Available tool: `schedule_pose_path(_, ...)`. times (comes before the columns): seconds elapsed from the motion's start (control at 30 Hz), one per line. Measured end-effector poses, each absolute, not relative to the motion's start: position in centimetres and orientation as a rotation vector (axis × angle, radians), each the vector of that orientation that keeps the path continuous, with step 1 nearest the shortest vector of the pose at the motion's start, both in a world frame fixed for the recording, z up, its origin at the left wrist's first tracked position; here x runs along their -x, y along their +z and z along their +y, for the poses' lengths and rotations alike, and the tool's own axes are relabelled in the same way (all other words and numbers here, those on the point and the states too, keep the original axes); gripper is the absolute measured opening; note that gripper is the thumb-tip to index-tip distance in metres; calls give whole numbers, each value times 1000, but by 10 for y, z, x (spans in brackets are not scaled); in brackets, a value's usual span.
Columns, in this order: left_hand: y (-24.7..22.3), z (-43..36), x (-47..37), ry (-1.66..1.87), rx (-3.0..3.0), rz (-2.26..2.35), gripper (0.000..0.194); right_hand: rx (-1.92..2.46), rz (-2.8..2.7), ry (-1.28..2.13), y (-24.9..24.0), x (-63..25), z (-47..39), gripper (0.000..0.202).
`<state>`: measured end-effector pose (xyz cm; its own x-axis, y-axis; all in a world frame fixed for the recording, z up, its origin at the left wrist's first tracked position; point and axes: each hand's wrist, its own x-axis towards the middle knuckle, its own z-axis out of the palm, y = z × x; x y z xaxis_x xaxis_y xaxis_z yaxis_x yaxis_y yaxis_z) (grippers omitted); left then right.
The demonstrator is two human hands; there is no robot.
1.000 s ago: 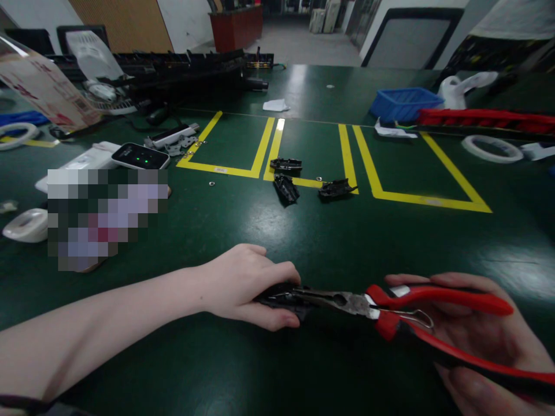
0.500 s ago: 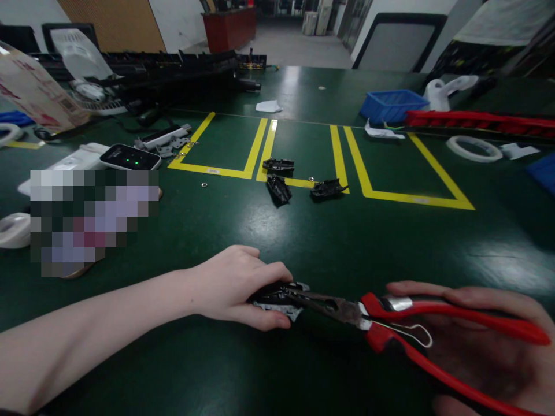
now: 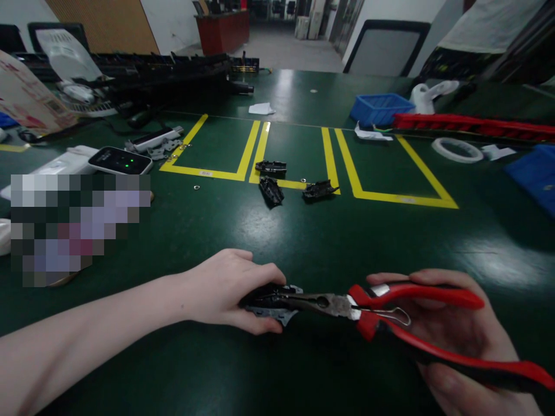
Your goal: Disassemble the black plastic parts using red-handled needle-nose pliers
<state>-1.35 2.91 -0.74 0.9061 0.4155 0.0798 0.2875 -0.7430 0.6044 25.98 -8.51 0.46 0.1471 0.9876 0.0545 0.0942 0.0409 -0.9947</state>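
My left hand (image 3: pixel 236 292) is closed round a small black part with a grey metal plate (image 3: pixel 277 315), partly hidden under my fingers. Red-handled long-nose pliers (image 3: pixel 336 304) lie in my right hand (image 3: pixel 463 329), fingers along the upper handle and thumb at the lower one. The pliers' jaws reach into the black part at my left fingertips; what their tips touch is hard to make out. A thin wire spring (image 3: pixel 401 316) sits between the handles. Beyond my hands lie three loose black parts, among them one at the right (image 3: pixel 319 190).
Yellow tape (image 3: pixel 403 200) marks out areas on the green table (image 3: pixel 303 242). At the left lie a black device with green lights (image 3: pixel 121 160) and metal pieces (image 3: pixel 162 149). A blue bin (image 3: pixel 381 110), a red strip (image 3: pixel 477 127) and a tape roll (image 3: pixel 457 150) are at the right.
The pliers' handles have come closer together as my right hand closed on them. The jaws look narrower. The whole view has shifted slightly.
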Motion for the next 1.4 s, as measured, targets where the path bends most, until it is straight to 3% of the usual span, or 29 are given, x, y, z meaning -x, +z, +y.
schedule_pose_path(0.8,-7,30,14,255,-2339,511,47,1316,-1045,1205,4,-260,-82,55)
schedule_pose_path(1.4,-7,31,14,240,-2375,503,58,1345,-1260,977,5,-263,-90,59)
